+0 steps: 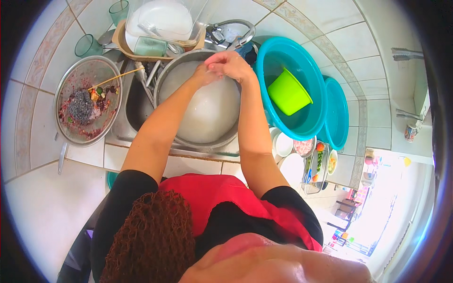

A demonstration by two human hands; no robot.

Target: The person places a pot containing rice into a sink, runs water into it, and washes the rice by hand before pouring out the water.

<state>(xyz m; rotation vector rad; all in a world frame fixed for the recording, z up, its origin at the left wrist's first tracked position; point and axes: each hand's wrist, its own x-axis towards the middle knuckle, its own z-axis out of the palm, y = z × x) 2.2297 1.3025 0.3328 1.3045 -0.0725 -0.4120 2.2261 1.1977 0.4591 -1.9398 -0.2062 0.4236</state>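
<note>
Both of my hands meet above the back part of a wide metal pot, which holds cloudy whitish water and rests over the sink. My left hand has its fingers against my right hand, whose fingers curl over it; nothing else shows between them. Which hand is gripping the other I cannot tell. Behind my hands is the curved chrome faucet. A large teal basin stands at the pot's right side, with a bright green plastic dipper in its water.
At the left, a metal colander holds food scraps and a wooden stick. Behind the pot, a tan dish tub carries plates and a glass tumbler. Another green glass lies nearby. White bowls and a vegetable tray sit at the right.
</note>
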